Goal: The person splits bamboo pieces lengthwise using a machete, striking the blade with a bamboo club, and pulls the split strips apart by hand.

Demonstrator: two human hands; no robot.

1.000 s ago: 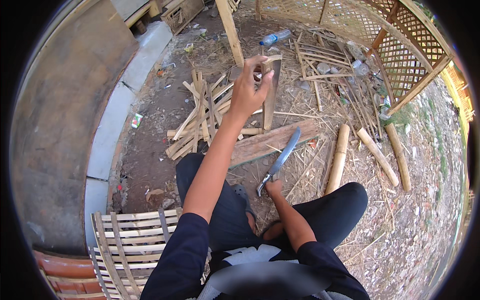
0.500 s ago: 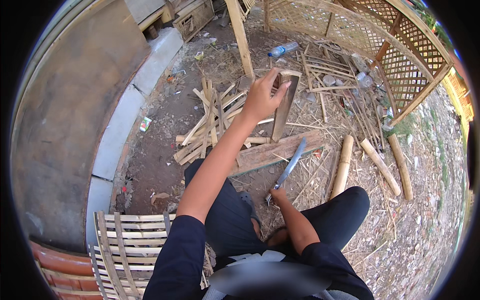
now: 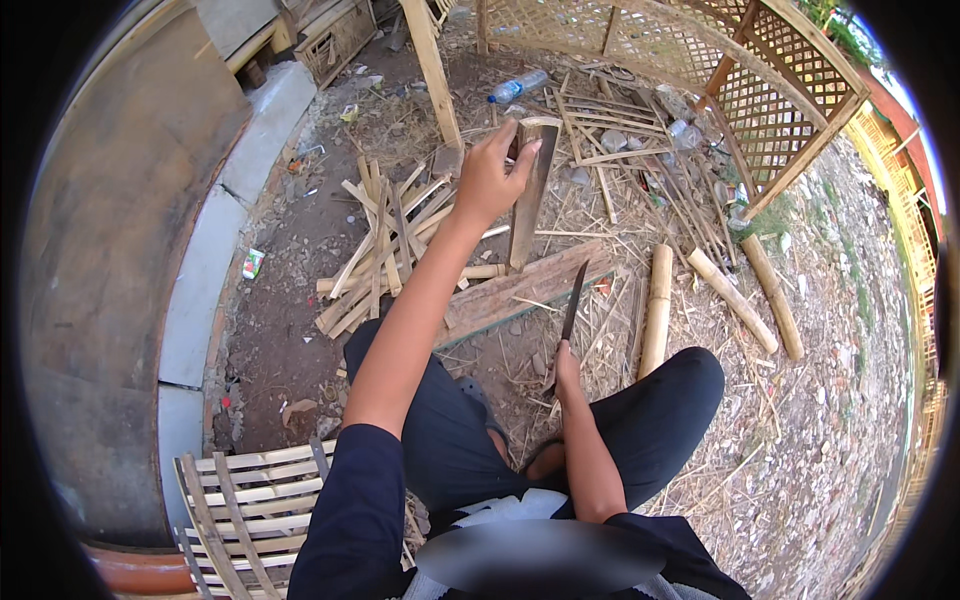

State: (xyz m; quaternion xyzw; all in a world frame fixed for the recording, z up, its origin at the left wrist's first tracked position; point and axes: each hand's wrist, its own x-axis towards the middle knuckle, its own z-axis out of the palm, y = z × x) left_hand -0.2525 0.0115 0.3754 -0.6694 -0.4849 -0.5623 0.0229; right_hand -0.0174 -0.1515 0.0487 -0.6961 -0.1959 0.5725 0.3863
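Observation:
My left hand [image 3: 497, 172] grips the top of a split bamboo piece [image 3: 531, 205], its fingers and thumb closed around the upper end. The piece stands nearly upright, its lower end by a wooden plank [image 3: 530, 290] that lies on the ground. In my right hand [image 3: 566, 372] is a machete [image 3: 574, 305], held by its handle, with the blade pointing up and away from me. The blade stays apart from the bamboo piece, to its right. Behind my left forearm lies a pile of bamboo strips [image 3: 378, 235].
Several round bamboo poles [image 3: 657, 310] lie to the right of the plank. A slatted bamboo rack [image 3: 250, 510] is at lower left, near a large brown board [image 3: 120, 270]. A lattice panel [image 3: 780, 85] and a plastic bottle [image 3: 518, 86] are at the far side.
My right hand has turned the machete more upright, so its blade shows edge-on and darker. My left hand keeps its hold on the bamboo piece. The whole view has shifted slightly.

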